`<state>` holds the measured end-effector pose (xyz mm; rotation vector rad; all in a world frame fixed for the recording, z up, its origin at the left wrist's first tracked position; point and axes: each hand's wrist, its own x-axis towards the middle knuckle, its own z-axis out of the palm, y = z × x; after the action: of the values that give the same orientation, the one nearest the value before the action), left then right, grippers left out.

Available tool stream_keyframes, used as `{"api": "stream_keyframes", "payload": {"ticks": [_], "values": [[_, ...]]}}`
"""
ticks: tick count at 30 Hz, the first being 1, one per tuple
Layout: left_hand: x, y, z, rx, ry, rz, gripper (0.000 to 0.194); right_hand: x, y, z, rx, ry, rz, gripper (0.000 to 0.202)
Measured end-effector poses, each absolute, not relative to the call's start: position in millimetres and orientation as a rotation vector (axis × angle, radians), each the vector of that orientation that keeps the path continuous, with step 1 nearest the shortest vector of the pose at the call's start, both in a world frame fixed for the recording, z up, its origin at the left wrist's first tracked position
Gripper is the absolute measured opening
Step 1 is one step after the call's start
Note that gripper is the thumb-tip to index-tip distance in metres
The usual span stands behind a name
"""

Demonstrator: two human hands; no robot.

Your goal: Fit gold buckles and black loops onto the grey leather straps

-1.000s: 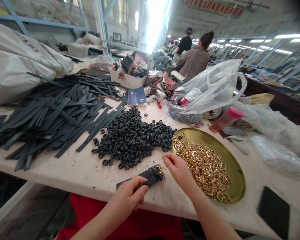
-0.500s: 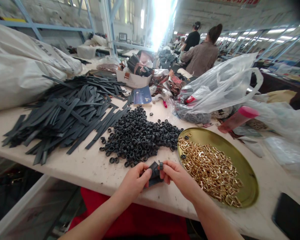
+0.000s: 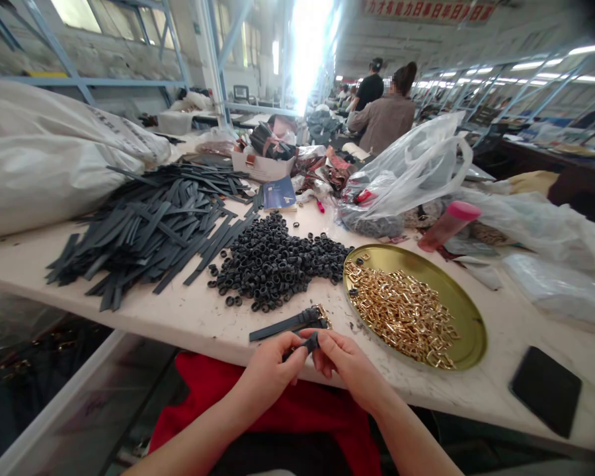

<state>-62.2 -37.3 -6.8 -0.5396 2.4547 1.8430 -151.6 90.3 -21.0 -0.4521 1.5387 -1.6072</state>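
Close together at the table's front edge, both hands hold a black strap (image 3: 309, 344). My left hand (image 3: 277, 362) is closed on it from the left. The fingers of my right hand (image 3: 338, 354) pinch its upper end; whether a small loop is there too is too small to tell. Just behind the hands lie black straps with gold buckles (image 3: 290, 323). A heap of small black loops (image 3: 277, 264) sits beyond them. To the right, a round gold tray (image 3: 469, 317) carries many gold buckles (image 3: 406, 311).
Long black strips (image 3: 143, 225) are piled at the left beside a white sack (image 3: 39, 158). A blue booklet (image 3: 279, 193), a clear plastic bag (image 3: 411, 172), a pink-lidded bottle (image 3: 449, 226) and a black phone (image 3: 546, 390) lie around. Two people are farther back.
The view has shifted, and the hands now sit lower, at the table's edge. Straps with gold buckles now show on the table behind them. The strap's end is now between both hands' fingers.
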Motion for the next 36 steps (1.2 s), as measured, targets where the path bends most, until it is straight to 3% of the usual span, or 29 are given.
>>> {"api": "stream_keyframes", "payload": {"ticks": [5,10,15,21,28,36], "values": [[-50.3,-34.6,-3.7,-0.425,2.514,1.815,0.022,-139.9,93.2,-25.9,-0.312,1.277,-1.716,0.033],[-44.0,-35.9,-8.6,-0.504,2.468,1.775,0.021,-133.1,89.6,-32.5,-0.402,1.597,-1.724,0.027],[-43.4,-38.7,-12.4,-0.567,2.465,1.719,0.020,-133.1,90.5,-36.2,-0.660,2.006,-1.548,0.037],[-45.0,-41.9,-17.1,-0.559,2.469,1.718,0.021,-132.2,91.5,-34.9,-0.763,2.126,-1.377,0.032],[-46.8,-49.5,-26.6,-0.563,2.414,1.734,0.020,-136.0,89.9,-44.0,-0.637,1.765,-1.432,0.045],[-51.2,-54.8,-19.6,-0.508,2.630,1.447,0.019,-129.4,84.5,-56.1,-0.701,1.899,-1.503,0.043]]}}
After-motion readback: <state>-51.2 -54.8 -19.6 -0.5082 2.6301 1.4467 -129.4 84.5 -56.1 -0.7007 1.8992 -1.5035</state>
